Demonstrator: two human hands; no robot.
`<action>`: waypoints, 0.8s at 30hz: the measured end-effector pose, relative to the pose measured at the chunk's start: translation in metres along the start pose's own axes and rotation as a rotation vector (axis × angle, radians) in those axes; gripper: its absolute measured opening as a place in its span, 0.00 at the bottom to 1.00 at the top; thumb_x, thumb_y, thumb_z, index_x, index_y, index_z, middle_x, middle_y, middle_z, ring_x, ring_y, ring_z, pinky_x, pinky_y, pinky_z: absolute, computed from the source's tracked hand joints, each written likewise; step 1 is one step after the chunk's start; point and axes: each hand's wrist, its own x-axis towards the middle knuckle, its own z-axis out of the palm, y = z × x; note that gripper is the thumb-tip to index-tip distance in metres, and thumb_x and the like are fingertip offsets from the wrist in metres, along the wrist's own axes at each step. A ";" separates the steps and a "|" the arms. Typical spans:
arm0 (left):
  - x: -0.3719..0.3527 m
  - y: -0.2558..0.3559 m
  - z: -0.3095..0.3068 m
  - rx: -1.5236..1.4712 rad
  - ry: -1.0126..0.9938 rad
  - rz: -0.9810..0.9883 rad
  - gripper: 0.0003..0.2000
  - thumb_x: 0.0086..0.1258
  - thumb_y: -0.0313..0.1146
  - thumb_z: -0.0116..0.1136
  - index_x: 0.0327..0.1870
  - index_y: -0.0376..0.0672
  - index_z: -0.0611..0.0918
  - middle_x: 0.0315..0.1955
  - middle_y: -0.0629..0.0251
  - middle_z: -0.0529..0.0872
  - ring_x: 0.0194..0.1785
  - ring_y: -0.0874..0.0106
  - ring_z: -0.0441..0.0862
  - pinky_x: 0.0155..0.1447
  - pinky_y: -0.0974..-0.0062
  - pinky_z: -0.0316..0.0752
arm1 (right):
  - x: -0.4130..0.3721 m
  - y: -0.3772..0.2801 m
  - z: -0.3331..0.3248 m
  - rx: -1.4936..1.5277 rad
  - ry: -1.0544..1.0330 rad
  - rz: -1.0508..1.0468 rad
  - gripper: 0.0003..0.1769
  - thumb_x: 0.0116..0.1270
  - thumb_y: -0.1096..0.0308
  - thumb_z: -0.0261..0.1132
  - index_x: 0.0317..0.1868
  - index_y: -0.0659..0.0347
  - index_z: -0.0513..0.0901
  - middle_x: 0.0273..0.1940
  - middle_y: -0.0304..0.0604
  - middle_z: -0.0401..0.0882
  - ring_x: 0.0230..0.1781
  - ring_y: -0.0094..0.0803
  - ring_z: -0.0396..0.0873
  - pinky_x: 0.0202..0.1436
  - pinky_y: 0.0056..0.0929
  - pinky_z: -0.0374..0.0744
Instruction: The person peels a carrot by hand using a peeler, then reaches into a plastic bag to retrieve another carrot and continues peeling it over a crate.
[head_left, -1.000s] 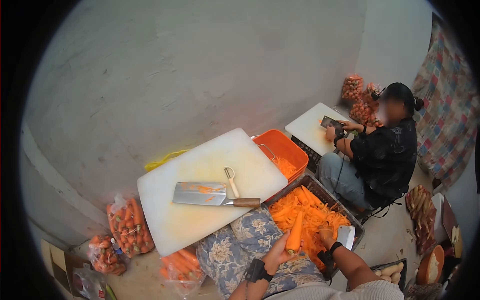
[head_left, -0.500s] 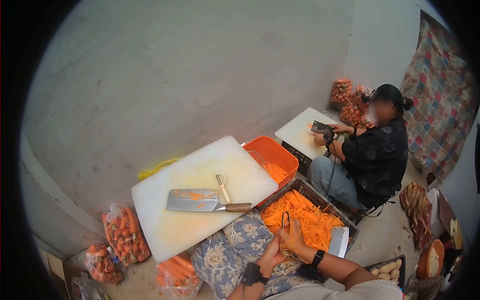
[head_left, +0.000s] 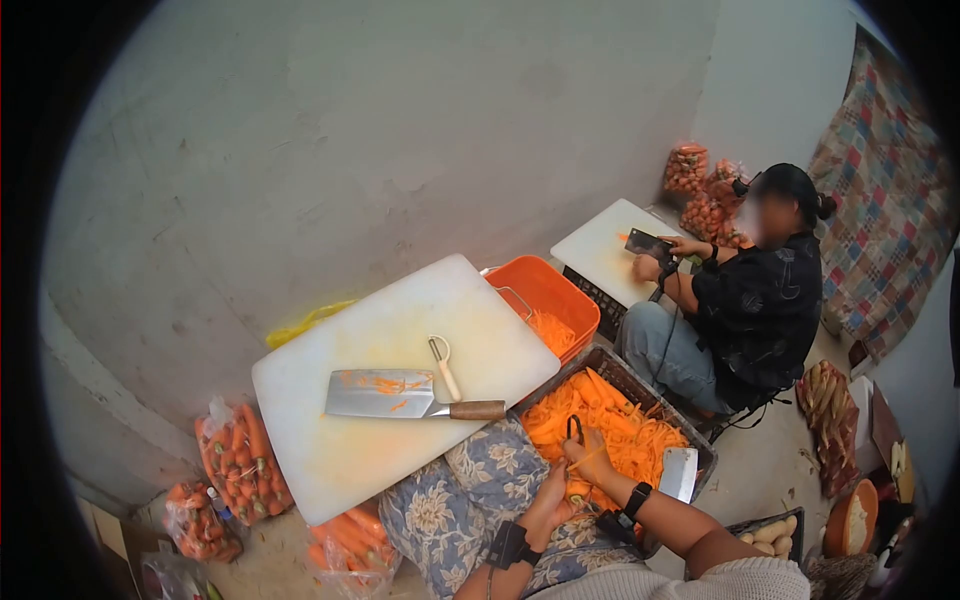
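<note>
Above the crate, my right hand [head_left: 592, 460] grips a peeler [head_left: 574, 428] whose dark looped head points up. My left hand [head_left: 548, 498] is closed around a carrot [head_left: 578, 489], largely covered by the fingers, just below the peeler. Under both hands is a dark crate [head_left: 706, 455] holding orange peelings [head_left: 640, 440] and several whole carrots. A cleaver [head_left: 380, 394] with carrot shreds on its blade lies on the white cutting board [head_left: 310, 440] over my lap's left side. Beside it on the board rests a second peeler [head_left: 444, 368] with a pale handle.
An orange bin [head_left: 575, 305] with shreds stands behind the crate. Another blade [head_left: 679, 474] sits at the crate's right edge. A co-worker [head_left: 760, 300] holds a cleaver at another white board [head_left: 595, 245]. Bagged carrots [head_left: 245, 465] stand at left; potatoes [head_left: 770, 540] are at lower right.
My right hand and its peeler have shifted slightly, and more of the carrot shows below them. The co-worker's cleaver has moved a little. The whole view has shifted slightly.
</note>
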 end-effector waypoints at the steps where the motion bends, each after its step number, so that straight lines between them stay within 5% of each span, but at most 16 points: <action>1: 0.001 0.000 0.000 -0.005 0.000 -0.002 0.17 0.71 0.50 0.36 0.50 0.48 0.65 0.39 0.64 0.75 0.36 0.71 0.76 0.34 0.71 0.75 | 0.001 0.000 -0.001 -0.034 -0.020 -0.024 0.16 0.50 0.62 0.56 0.13 0.66 0.69 0.11 0.46 0.68 0.14 0.38 0.69 0.22 0.37 0.64; 4: 0.004 -0.002 -0.001 0.009 0.010 0.009 0.17 0.71 0.50 0.36 0.50 0.48 0.65 0.38 0.63 0.75 0.37 0.70 0.76 0.34 0.71 0.75 | 0.004 0.011 -0.002 -0.025 -0.067 0.061 0.17 0.49 0.61 0.56 0.13 0.68 0.71 0.15 0.51 0.71 0.21 0.42 0.72 0.27 0.39 0.68; 7: 0.008 -0.004 -0.003 -0.008 0.023 -0.018 0.17 0.71 0.46 0.36 0.54 0.48 0.59 0.37 0.60 0.74 0.33 0.70 0.78 0.30 0.70 0.78 | 0.014 0.028 -0.001 -0.041 -0.042 0.163 0.17 0.49 0.61 0.56 0.14 0.68 0.71 0.15 0.51 0.71 0.21 0.43 0.72 0.27 0.40 0.68; 17: 0.009 -0.005 -0.003 -0.010 0.092 -0.029 0.17 0.70 0.49 0.38 0.48 0.46 0.65 0.34 0.61 0.75 0.30 0.66 0.77 0.29 0.69 0.76 | 0.030 0.037 0.004 -0.055 -0.121 0.206 0.18 0.49 0.60 0.56 0.14 0.68 0.71 0.15 0.49 0.71 0.16 0.41 0.71 0.24 0.40 0.67; 23: 0.007 -0.005 -0.002 0.005 0.103 -0.022 0.19 0.69 0.51 0.38 0.48 0.44 0.66 0.34 0.59 0.76 0.30 0.66 0.78 0.29 0.69 0.76 | 0.038 0.079 0.012 -0.103 -0.113 0.087 0.16 0.50 0.60 0.55 0.13 0.63 0.69 0.15 0.48 0.71 0.15 0.42 0.70 0.23 0.40 0.68; 24: 0.008 -0.004 -0.002 0.004 0.111 -0.025 0.19 0.69 0.51 0.38 0.48 0.44 0.66 0.34 0.59 0.76 0.29 0.66 0.78 0.29 0.70 0.76 | 0.039 0.087 0.014 -0.248 -0.091 -0.080 0.16 0.51 0.60 0.55 0.14 0.63 0.69 0.15 0.48 0.71 0.15 0.40 0.70 0.23 0.40 0.68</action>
